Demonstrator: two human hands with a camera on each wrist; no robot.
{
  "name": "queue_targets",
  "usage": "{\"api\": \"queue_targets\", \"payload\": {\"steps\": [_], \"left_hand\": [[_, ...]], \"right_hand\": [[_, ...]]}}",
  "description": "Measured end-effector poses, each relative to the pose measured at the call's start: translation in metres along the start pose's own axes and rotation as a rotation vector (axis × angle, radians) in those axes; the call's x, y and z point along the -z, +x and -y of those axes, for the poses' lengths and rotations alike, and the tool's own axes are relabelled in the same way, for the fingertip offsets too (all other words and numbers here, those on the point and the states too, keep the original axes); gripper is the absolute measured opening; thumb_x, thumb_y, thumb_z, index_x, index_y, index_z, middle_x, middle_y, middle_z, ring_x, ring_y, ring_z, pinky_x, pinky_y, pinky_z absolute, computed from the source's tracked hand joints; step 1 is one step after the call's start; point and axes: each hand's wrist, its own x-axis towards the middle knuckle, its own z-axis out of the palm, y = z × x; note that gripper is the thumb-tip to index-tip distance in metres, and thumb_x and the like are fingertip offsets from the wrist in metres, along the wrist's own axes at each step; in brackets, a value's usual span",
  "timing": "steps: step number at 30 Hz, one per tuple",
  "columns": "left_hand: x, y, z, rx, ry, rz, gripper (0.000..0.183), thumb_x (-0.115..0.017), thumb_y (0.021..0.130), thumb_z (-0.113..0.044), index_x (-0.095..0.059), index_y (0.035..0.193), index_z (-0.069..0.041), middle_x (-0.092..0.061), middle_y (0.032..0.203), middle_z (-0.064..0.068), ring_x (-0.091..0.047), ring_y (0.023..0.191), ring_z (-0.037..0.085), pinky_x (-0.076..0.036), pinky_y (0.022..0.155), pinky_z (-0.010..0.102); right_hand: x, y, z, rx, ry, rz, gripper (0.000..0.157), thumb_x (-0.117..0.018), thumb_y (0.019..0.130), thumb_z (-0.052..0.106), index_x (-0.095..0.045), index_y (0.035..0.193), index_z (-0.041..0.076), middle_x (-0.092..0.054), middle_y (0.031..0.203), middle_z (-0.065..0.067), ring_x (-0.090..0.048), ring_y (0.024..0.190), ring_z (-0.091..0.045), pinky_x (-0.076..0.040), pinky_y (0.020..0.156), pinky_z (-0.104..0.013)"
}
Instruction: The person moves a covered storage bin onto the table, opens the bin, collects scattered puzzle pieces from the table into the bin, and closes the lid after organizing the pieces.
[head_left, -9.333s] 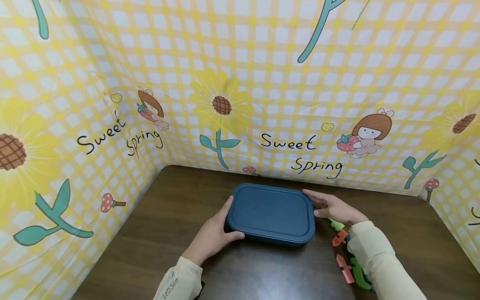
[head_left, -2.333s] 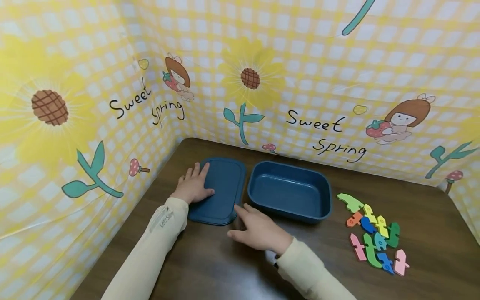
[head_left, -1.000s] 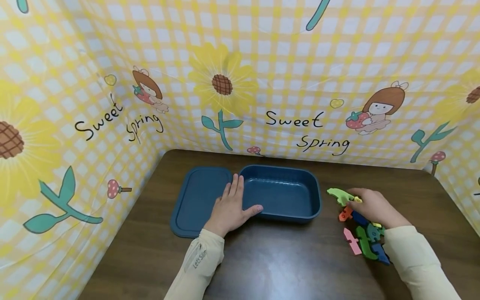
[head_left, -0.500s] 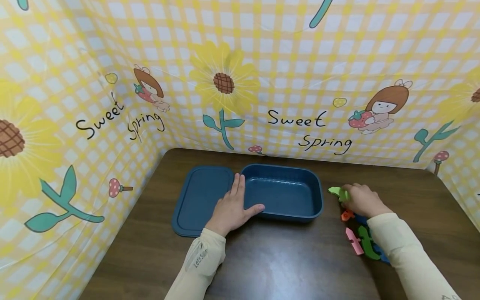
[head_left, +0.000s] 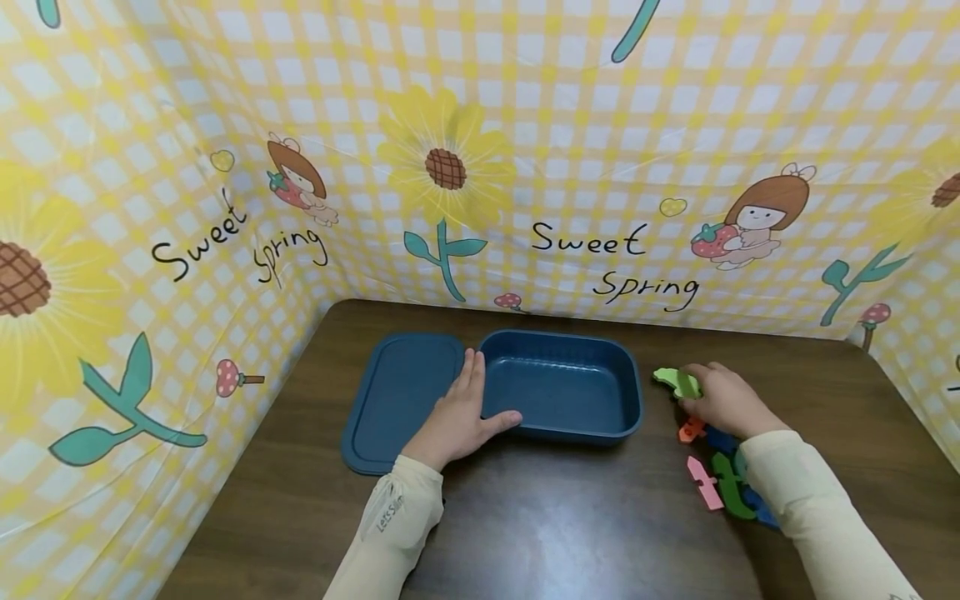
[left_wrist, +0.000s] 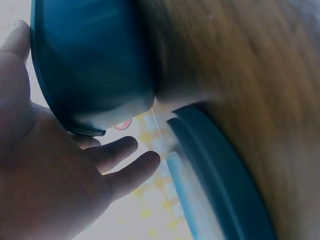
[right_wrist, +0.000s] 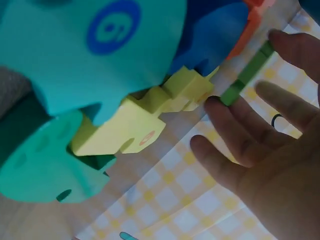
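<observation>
My left hand [head_left: 453, 425] rests against the left end of a blue lidless box [head_left: 562, 392], fingers straight along its wall and thumb over the front rim. In the left wrist view the box wall [left_wrist: 95, 60] lies beside the palm. Thumb and fingertips of my right hand [head_left: 727, 400] pinch a light green toy puzzle piece [head_left: 675, 381]. The right wrist view shows this piece [right_wrist: 247, 70] edge-on, apart from the others. Below that hand lie orange [head_left: 692, 430], pink [head_left: 705, 483] and green [head_left: 729, 487] pieces; the hand and sleeve hide several more.
The blue lid [head_left: 401, 400] lies flat just left of the box. Yellow [right_wrist: 142, 125], blue [right_wrist: 215, 30] and teal [right_wrist: 95, 50] pieces sit close together. A patterned cloth [head_left: 555, 167] hangs behind the brown table [head_left: 570, 517].
The lid was first on the box, then lay at its left under my left hand. That hand moved to the box. My right hand went to the pieces and took the light green one.
</observation>
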Motion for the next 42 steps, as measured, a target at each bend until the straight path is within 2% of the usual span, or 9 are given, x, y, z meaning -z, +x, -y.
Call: {"api": "queue_targets", "payload": {"steps": [5, 12, 22, 25, 29, 33, 37, 39, 42], "left_hand": [[0.0, -0.001, -0.001, 0.016, 0.006, 0.0, 0.112, -0.061, 0.091, -0.066, 0.007, 0.163, -0.014, 0.017, 0.167, 0.0, -0.01, 0.152, 0.035, -0.017, 0.114, 0.065], [-0.002, -0.001, -0.002, 0.019, 0.004, -0.004, 0.112, -0.063, 0.092, -0.064, 0.008, 0.163, -0.014, 0.018, 0.166, -0.001, -0.01, 0.152, 0.035, -0.017, 0.115, 0.064], [-0.003, 0.0, -0.002, 0.021, -0.001, -0.008, 0.112, -0.063, 0.091, -0.064, 0.008, 0.163, -0.014, 0.018, 0.166, -0.001, -0.008, 0.152, 0.034, -0.017, 0.115, 0.063], [-0.003, 0.0, -0.002, 0.018, -0.005, -0.011, 0.112, -0.064, 0.092, -0.063, 0.008, 0.163, -0.014, 0.018, 0.166, -0.001, -0.009, 0.152, 0.034, -0.017, 0.115, 0.063], [-0.004, 0.001, -0.003, 0.018, -0.009, -0.011, 0.111, -0.064, 0.092, -0.062, 0.008, 0.163, -0.015, 0.018, 0.165, -0.002, -0.008, 0.152, 0.033, -0.017, 0.115, 0.063], [-0.004, 0.0, -0.003, 0.02, -0.014, -0.009, 0.111, -0.064, 0.092, -0.063, 0.008, 0.163, -0.015, 0.018, 0.165, -0.002, -0.008, 0.152, 0.034, -0.017, 0.115, 0.063], [-0.003, 0.0, -0.003, 0.019, -0.017, -0.009, 0.111, -0.064, 0.092, -0.063, 0.007, 0.163, -0.015, 0.018, 0.165, -0.002, -0.009, 0.152, 0.034, -0.018, 0.115, 0.063], [-0.003, 0.0, -0.004, 0.018, -0.018, -0.009, 0.111, -0.064, 0.092, -0.063, 0.007, 0.163, -0.014, 0.018, 0.165, -0.002, -0.009, 0.152, 0.034, -0.018, 0.115, 0.063], [-0.002, 0.0, -0.004, 0.02, -0.016, -0.008, 0.111, -0.064, 0.092, -0.062, 0.007, 0.163, -0.014, 0.019, 0.165, -0.002, -0.01, 0.152, 0.035, -0.018, 0.115, 0.062]], "right_hand": [[0.003, -0.003, 0.0, -0.012, 0.127, -0.052, 0.073, -0.072, 0.092, 0.02, -0.038, 0.15, -0.008, -0.045, 0.139, -0.039, -0.046, 0.121, -0.055, -0.04, 0.096, -0.068], [0.002, -0.005, 0.001, -0.064, 0.298, -0.121, 0.081, -0.069, 0.096, 0.027, -0.025, 0.159, 0.001, -0.05, 0.133, -0.033, -0.05, 0.118, -0.048, -0.044, 0.092, -0.064], [0.006, -0.008, 0.017, -0.036, 0.474, -0.274, 0.093, -0.07, 0.097, 0.035, -0.009, 0.165, 0.016, -0.055, 0.133, -0.027, -0.051, 0.123, -0.047, -0.04, 0.1, -0.065], [0.009, -0.007, 0.022, -0.021, 0.514, -0.281, 0.095, -0.071, 0.097, 0.035, -0.007, 0.165, 0.017, -0.054, 0.138, -0.027, -0.05, 0.126, -0.046, -0.039, 0.101, -0.064], [0.011, -0.006, 0.025, 0.012, 0.555, -0.284, 0.103, -0.072, 0.097, 0.034, 0.006, 0.164, 0.022, -0.043, 0.15, -0.028, -0.05, 0.126, -0.047, -0.04, 0.099, -0.063], [0.009, -0.002, 0.027, 0.046, 0.607, -0.286, 0.111, -0.074, 0.095, 0.029, 0.015, 0.161, 0.03, -0.029, 0.159, -0.025, -0.053, 0.122, -0.043, -0.052, 0.093, -0.034], [0.008, 0.002, 0.034, 0.082, 0.668, -0.274, 0.111, -0.075, 0.095, 0.022, 0.013, 0.162, 0.031, -0.026, 0.161, -0.023, -0.055, 0.121, -0.04, -0.044, 0.082, -0.009], [0.008, 0.003, 0.04, 0.092, 0.672, -0.267, 0.108, -0.075, 0.095, 0.023, 0.009, 0.163, 0.03, -0.028, 0.16, -0.022, -0.055, 0.122, -0.039, -0.046, 0.085, -0.012], [0.008, 0.006, 0.049, 0.103, 0.669, -0.257, 0.104, -0.074, 0.095, 0.022, 0.004, 0.164, 0.028, -0.029, 0.16, -0.022, -0.054, 0.123, -0.039, -0.05, 0.095, -0.029]]}}
